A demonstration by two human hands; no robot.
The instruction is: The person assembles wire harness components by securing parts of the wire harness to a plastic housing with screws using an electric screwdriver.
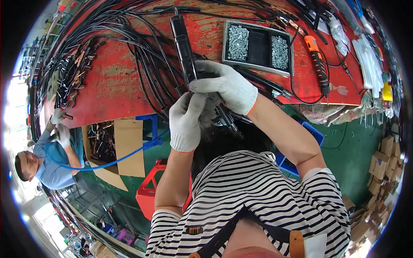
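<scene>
My left hand (pixel 186 122), in a white knit glove with an orange cuff edge, is closed at the table's front edge. My right hand (pixel 228 85), gloved the same way, meets it from the right, thumb and fingers bent inward. Between them is a long black tubular part (pixel 183 45) with a small metal tip, slanting up over the red table. Another black rod end (pixel 228 120) sticks out below my fingers; whether it belongs to the same part is hidden by the gloves. Black cables (pixel 150 64) lie just beyond and left of my hands.
A tray (pixel 258 45) of silver screws lies beyond my right hand. An orange-and-black electric screwdriver (pixel 317 62) rests to its right. At far left a co-worker (pixel 60 159) in white gloves handles copper-ended parts beside a cardboard box (pixel 129 148). A red stool (pixel 150 189) stands below.
</scene>
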